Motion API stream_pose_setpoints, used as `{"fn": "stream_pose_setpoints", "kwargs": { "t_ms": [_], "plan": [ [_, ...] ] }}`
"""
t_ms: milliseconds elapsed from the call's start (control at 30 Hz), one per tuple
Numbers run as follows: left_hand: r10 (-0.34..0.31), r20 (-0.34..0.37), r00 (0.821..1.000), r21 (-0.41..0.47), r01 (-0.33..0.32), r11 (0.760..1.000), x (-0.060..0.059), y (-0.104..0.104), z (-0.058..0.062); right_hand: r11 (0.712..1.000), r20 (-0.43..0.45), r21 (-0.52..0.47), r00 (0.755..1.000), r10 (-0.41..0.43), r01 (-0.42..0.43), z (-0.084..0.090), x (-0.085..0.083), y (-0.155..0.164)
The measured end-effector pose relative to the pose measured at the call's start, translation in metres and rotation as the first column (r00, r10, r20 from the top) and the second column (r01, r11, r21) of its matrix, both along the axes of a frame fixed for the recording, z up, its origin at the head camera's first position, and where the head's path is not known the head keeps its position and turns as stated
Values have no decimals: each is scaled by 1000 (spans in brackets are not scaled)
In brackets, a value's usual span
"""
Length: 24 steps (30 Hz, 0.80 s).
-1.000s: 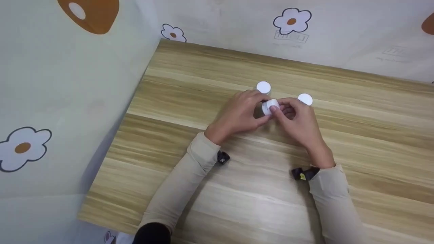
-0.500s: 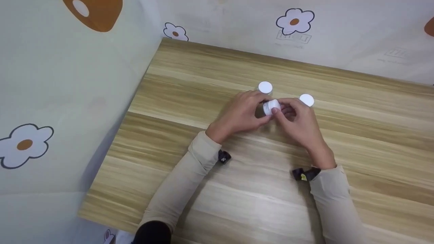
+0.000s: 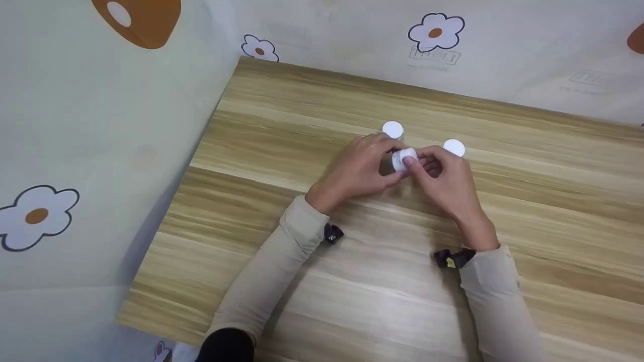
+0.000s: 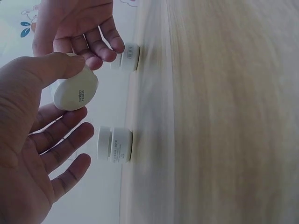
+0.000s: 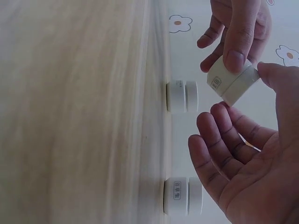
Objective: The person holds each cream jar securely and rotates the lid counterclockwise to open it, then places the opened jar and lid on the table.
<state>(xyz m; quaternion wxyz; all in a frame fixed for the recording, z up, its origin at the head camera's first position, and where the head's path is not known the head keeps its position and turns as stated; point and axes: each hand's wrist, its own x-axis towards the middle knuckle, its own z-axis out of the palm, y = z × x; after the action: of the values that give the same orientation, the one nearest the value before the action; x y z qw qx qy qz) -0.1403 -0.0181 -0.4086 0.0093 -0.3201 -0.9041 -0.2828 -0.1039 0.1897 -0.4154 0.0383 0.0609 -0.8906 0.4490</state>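
Small white jar held up off the worktop between both hands, near the middle of the board. Left hand pinching it: thumb on the jar's side, other fingers loosely spread beneath, as seen from the left wrist, where the jar shows a label on its flat face. Right hand also on it, thumb and a fingertip pressed to the jar, remaining fingers relaxed and apart below. Jar tilted, not resting on anything.

Two more white jars standing upright on the worktop just behind the hands: rear jar beyond the left hand's fingers, side jar just past the right hand's knuckles. Neither touched. In the right wrist view, both standing on the wood, one near the fingertips, the other lower in frame. In the left wrist view, one close to the left fingers, the other behind the right hand's fingers.

Beige sleeves on both arms, dark strap at the right wrist. Flower-patterned sheet behind and beside the worktop.
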Motion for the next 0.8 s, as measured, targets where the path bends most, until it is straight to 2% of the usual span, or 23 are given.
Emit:
{"fn": "stream_pose_setpoints", "kwargs": {
  "t_ms": [400,800],
  "plan": [
    [4,7,1000,5,-4,1000,-1,0,-1,999,-50,27,998,25,-24,-1,0,-1],
    [-5,12,1000,7,5,1000,0,-1,0,998,18,56,999,-40,39,2,1,0]
  ]
}}
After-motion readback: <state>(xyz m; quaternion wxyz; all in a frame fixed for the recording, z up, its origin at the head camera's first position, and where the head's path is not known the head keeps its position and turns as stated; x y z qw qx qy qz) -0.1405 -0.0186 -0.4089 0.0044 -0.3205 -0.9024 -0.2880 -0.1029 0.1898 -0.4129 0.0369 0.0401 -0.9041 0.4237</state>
